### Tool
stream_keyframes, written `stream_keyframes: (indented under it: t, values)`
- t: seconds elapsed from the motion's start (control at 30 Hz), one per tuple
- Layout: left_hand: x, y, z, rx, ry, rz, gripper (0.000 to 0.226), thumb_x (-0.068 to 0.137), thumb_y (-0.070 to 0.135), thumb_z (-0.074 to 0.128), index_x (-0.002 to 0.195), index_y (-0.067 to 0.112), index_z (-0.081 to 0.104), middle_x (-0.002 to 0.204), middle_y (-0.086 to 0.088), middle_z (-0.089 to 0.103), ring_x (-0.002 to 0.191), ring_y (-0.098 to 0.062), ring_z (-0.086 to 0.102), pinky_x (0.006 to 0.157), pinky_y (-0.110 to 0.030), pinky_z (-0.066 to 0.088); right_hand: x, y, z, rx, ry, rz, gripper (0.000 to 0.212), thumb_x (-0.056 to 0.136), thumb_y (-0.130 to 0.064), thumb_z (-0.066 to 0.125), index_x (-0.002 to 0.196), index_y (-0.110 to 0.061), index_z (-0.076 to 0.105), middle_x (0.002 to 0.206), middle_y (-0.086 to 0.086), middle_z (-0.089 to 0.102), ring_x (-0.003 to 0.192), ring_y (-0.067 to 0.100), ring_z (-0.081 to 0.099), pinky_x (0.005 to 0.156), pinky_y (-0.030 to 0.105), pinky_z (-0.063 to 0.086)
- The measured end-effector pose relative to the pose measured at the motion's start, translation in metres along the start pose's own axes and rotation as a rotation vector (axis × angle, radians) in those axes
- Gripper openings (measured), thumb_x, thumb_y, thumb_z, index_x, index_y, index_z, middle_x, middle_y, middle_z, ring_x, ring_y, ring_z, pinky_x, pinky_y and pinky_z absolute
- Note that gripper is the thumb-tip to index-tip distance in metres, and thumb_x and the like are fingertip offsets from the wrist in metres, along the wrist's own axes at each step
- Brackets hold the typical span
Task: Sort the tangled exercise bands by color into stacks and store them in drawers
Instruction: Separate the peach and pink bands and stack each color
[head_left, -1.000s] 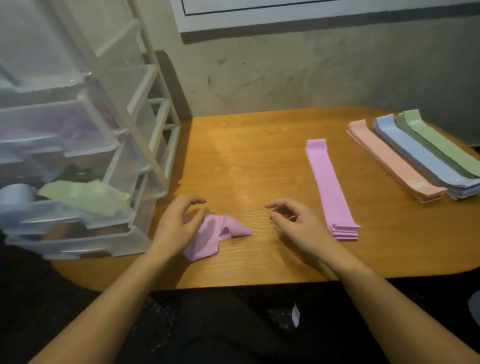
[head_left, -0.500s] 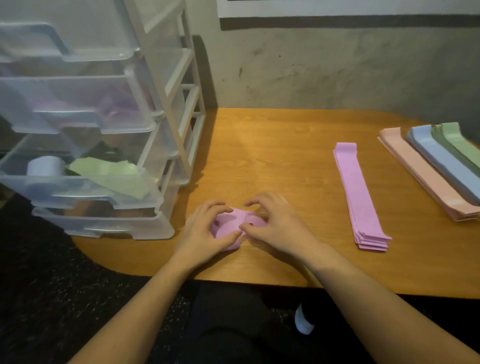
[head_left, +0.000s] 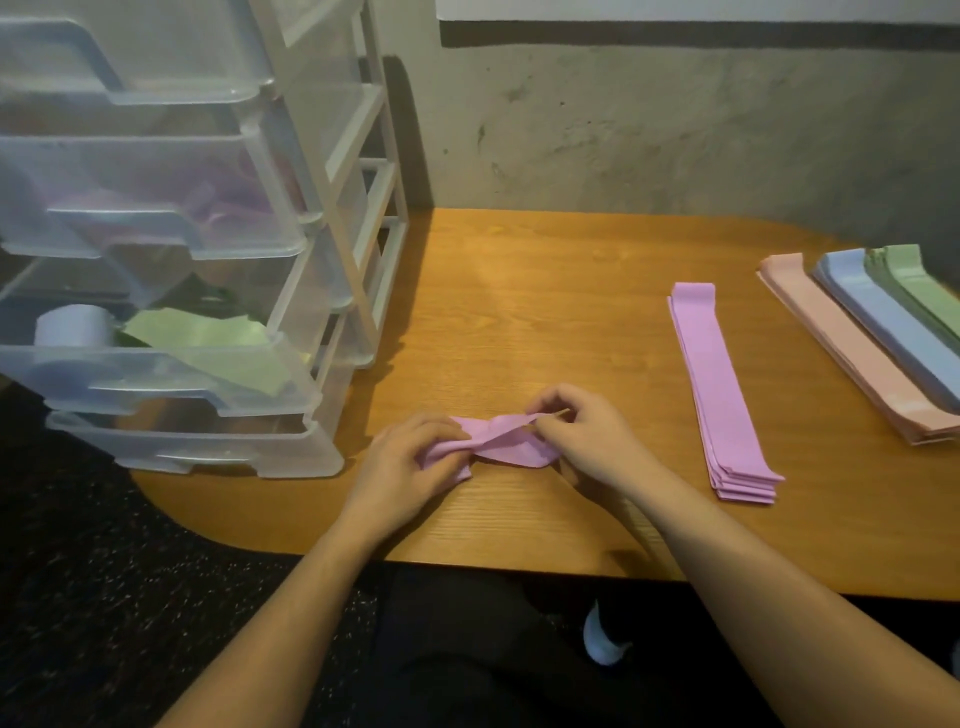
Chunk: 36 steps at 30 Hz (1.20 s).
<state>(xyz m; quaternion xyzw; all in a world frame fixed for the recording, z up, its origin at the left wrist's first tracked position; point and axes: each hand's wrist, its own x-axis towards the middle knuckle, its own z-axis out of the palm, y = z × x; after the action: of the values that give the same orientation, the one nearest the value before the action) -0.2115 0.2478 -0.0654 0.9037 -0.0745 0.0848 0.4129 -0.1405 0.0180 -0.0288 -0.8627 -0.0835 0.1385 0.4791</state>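
Fingers of both the left hand (head_left: 415, 457) and right hand (head_left: 587, 436) pinch opposite ends of a twisted pink band (head_left: 501, 441) on the tabletop (head_left: 519, 322), left of the pink stack (head_left: 719, 384), seemingly to straighten it for stacking.

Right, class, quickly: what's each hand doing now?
Left hand: grips the crumpled pink elastic band.
Right hand: pinches the same band's other end.
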Motion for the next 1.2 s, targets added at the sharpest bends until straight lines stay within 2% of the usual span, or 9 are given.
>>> stream_keyframes:
  t: [0.23,0.33,0.5,0.63,0.77,0.83,0.93,1.07,1.2]
  values:
    - [0.0,0.015,-0.006,-0.309,0.071,-0.14,0.023,0.092,0.011,0.069,0.102,0.03,0.073,0.095,0.018,0.072,0.09,-0.003,0.065,0.077,-0.011,0.047,-0.009,0.001,-0.012,0.191,0.046,-0.012,0.017,0.087,-0.01,0.067,0.094,-0.025,0.066,0.093,-0.007,0.068,0.07,0.001,0.059,0.067,0.022,0.048]
    - [0.007,0.027,-0.004,-0.448,0.139,-0.168,0.019,0.091,0.008,0.069,0.098,0.024,0.075,0.09,0.011,0.074,0.085,-0.004,0.066,0.075,-0.016,0.051,-0.011,0.0,-0.023,0.206,0.098,-0.038,0.016,0.086,-0.01,0.07,0.09,-0.026,0.067,0.087,-0.009,0.07,0.064,0.005,0.057,0.064,0.026,0.046]
    - [0.014,0.046,0.006,-0.774,0.123,-0.249,0.013,0.09,0.006,0.07,0.098,0.012,0.079,0.097,-0.011,0.074,0.096,-0.031,0.071,0.071,-0.054,0.061,-0.018,-0.008,-0.046,0.268,0.211,-0.018,0.012,0.085,-0.006,0.07,0.085,-0.017,0.074,0.083,-0.003,0.072,0.074,0.016,0.066,0.071,0.034,0.059]
    - [0.024,0.061,0.013,-0.764,0.142,-0.263,0.015,0.089,0.004,0.069,0.089,0.016,0.077,0.085,0.001,0.076,0.079,-0.01,0.07,0.067,-0.03,0.056,-0.029,-0.015,-0.062,0.462,0.21,0.046,0.005,0.089,-0.002,0.069,0.089,-0.006,0.073,0.08,0.006,0.069,0.076,0.016,0.065,0.071,0.03,0.061]
    - [0.031,0.073,0.022,-0.924,0.105,-0.317,0.008,0.083,0.024,0.071,0.085,0.025,0.079,0.083,-0.004,0.072,0.073,-0.015,0.063,0.071,-0.051,0.055,-0.041,-0.016,-0.073,0.596,0.205,0.115,0.005,0.092,-0.004,0.067,0.096,-0.001,0.069,0.093,0.017,0.068,0.082,0.022,0.068,0.071,0.029,0.062]
    - [0.034,0.08,0.028,-1.03,0.117,-0.343,0.009,0.081,0.026,0.07,0.081,0.026,0.079,0.079,-0.004,0.071,0.067,-0.014,0.062,0.062,-0.037,0.056,-0.046,-0.017,-0.078,0.68,0.182,0.13,0.003,0.093,-0.004,0.066,0.095,-0.005,0.067,0.097,0.016,0.071,0.082,0.021,0.071,0.07,0.028,0.061]
    - [0.035,0.087,0.039,-1.185,0.12,-0.368,0.007,0.088,0.024,0.072,0.089,0.02,0.077,0.088,-0.01,0.072,0.073,-0.016,0.064,0.069,-0.028,0.05,-0.054,-0.018,-0.083,0.768,0.152,0.133,0.005,0.093,-0.005,0.063,0.093,-0.009,0.065,0.095,0.011,0.074,0.08,0.019,0.072,0.07,0.028,0.06]
    - [0.034,0.094,0.048,-1.289,0.037,-0.429,0.045,0.093,0.028,0.067,0.125,-0.003,0.062,0.095,-0.017,0.063,0.075,-0.017,0.056,0.067,-0.024,0.044,-0.062,-0.018,-0.09,0.864,0.151,0.139,0.008,0.093,-0.007,0.06,0.092,-0.014,0.064,0.091,0.007,0.074,0.08,0.019,0.07,0.077,0.03,0.061]
    - [0.031,0.103,0.054,-1.295,-0.095,-0.492,0.021,0.089,0.032,0.067,0.105,0.023,0.078,0.096,-0.004,0.072,0.081,-0.013,0.063,0.084,-0.035,0.046,-0.065,-0.019,-0.098,0.993,0.083,0.172,0.016,0.088,-0.012,0.061,0.104,-0.015,0.061,0.105,0.011,0.069,0.095,0.023,0.066,0.094,0.039,0.054]
